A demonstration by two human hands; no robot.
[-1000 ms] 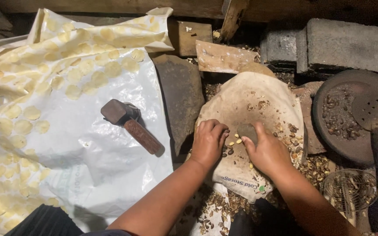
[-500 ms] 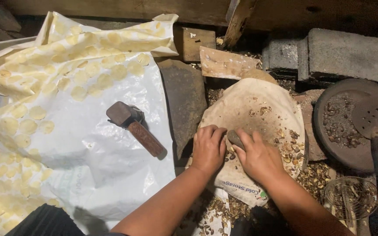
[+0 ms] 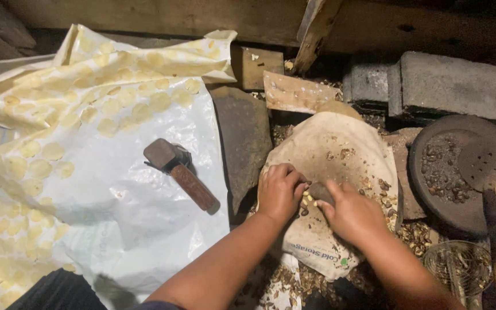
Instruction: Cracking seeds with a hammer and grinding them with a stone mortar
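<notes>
- Dim workspace down on the floor, with rough timber and grey concrete blocks (image 3: 454, 86) along the back and nut shells scattered over the dirt.
- A big white plastic sheet (image 3: 116, 189) is spread on the left, covered in flat, pale yellow round chips (image 3: 41, 168) laid out in rows.
- A hammer (image 3: 180, 174) with a reddish wooden handle lies on that sheet, well apart from both hands.
- A dark flat stone slab (image 3: 242, 138) sits between the sheet and a worn cloth sack (image 3: 340, 149) draped over a mound.
- The left hand (image 3: 279, 192) is curled, knuckles up, fingertips pressing on a few small pale kernels (image 3: 307, 200) on the sack. Can't tell if it's actually pinching any.
- The right hand (image 3: 348, 215) is closed around a small dark stone (image 3: 320, 191), touching the kernels right beside the left hand.
- On the right there's a round dark pan (image 3: 431, 172) with bits in it, and a perforated metal skimmer (image 3: 492, 163) resting across it.
- A wire mesh basket (image 3: 457, 267) sits near the bottom right.
</notes>
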